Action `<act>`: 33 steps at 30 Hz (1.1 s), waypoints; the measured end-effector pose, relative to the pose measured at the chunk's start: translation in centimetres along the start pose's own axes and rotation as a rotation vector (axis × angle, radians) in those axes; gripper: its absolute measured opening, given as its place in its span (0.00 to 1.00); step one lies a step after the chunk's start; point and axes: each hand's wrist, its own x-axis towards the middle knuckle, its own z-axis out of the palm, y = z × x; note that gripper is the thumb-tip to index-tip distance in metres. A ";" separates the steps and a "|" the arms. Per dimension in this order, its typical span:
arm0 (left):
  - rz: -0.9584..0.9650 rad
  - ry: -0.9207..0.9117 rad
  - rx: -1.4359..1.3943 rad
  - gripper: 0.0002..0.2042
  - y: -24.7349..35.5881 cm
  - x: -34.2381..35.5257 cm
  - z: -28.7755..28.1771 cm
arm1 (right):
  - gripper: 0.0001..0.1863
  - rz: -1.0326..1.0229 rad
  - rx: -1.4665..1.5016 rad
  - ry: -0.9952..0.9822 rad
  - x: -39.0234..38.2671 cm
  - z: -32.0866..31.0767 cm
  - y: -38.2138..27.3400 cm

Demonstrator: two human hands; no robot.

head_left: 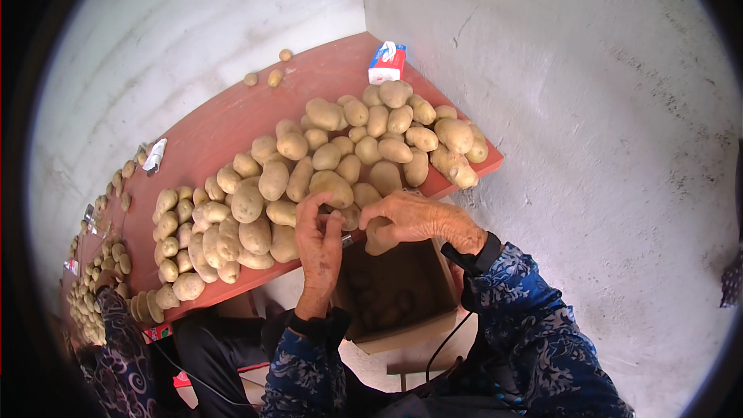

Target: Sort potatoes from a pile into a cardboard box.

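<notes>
My right hand [426, 220] is closed around a potato [378, 237] at the table's near edge, over an open cardboard box [418, 334]. My left hand [319, 248] is raised just left of it, thumb and forefinger curved apart with a gap between them. Its fingertips are beside a large potato [331, 186] at the front of the pile; whether they touch it I cannot tell. A broad heap of potatoes [325, 156] covers the near part of the red table [224, 120]. Inside the shadowed box, several potatoes [402, 299] show dimly.
A tissue pack [387, 62] stands in the far corner by the walls. Loose potatoes [275, 77] lie near the back edge. On the left, another person's hand [107, 279] reaches into more potatoes. A crumpled white wrapper [155, 155] lies there too. A cable [445, 350] hangs beside the box.
</notes>
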 end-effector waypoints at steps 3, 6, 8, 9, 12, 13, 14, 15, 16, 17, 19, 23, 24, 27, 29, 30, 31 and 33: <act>-0.005 0.011 0.018 0.17 0.1 0.1 0.0 | 0.20 0.007 -0.028 -0.083 -0.2 0.3 0.0; 0.003 0.015 0.006 0.18 0.1 0.1 -0.1 | 0.20 0.038 -0.086 -0.119 -0.2 1.2 0.2; 0.009 0.025 -0.042 0.18 0.0 0.0 -0.1 | 0.20 0.055 -0.177 -0.194 0.0 1.9 0.5; 0.013 0.011 -0.024 0.18 0.0 0.0 -0.2 | 0.20 0.055 -0.177 -0.195 0.0 2.1 0.7; 0.012 0.015 -0.028 0.18 -0.1 0.0 -0.2 | 0.17 -0.012 -0.190 -0.178 -0.1 2.2 1.3; 0.012 0.014 -0.031 0.18 -0.2 0.1 -0.2 | 0.15 -0.018 -0.166 -0.061 0.0 1.9 1.5; 0.000 0.030 -0.042 0.18 -0.2 0.1 -0.2 | 0.14 -0.052 -0.134 0.057 0.2 1.5 1.7; 0.013 0.012 -0.034 0.18 -0.3 0.1 -0.2 | 0.14 -0.023 -0.143 0.055 0.3 1.0 2.0; 0.011 0.013 -0.038 0.19 -0.3 0.0 -0.2 | 0.13 -0.073 -0.256 0.327 0.3 0.4 2.3; 0.007 0.027 -0.058 0.19 -0.3 0.0 -0.1 | 0.13 -0.155 -0.366 0.606 0.3 -0.2 2.7; 0.011 0.008 -0.048 0.19 -0.3 0.0 0.0 | 0.12 -0.093 -0.495 0.784 0.5 -1.7 3.9; 0.017 0.012 -0.041 0.18 -0.2 -0.1 0.3 | 0.13 -0.032 -0.774 1.080 1.1 -3.1 6.7; 0.021 -0.002 -0.023 0.18 -0.2 -0.1 0.3 | 0.13 -0.025 -0.769 1.092 1.3 -3.2 7.3; 0.049 0.003 -0.015 0.17 -0.3 -0.1 0.4 | 0.14 0.043 -0.858 1.066 1.7 -3.0 9.0; 0.057 0.013 -0.042 0.17 -0.4 -0.1 0.3 | 0.15 0.138 -0.872 0.956 1.9 -2.9 9.8; 0.052 0.001 -0.035 0.17 -0.4 -0.1 0.2 | 0.15 0.119 -0.885 0.987 2.0 -2.9 10.1; 0.070 -0.008 -0.011 0.17 -0.4 0.0 0.2 | 0.15 0.131 -0.882 0.968 2.0 -2.8 10.3; 0.086 -0.017 0.013 0.17 -0.3 0.0 0.1 | 0.15 0.143 -0.878 0.948 2.2 -2.8 10.6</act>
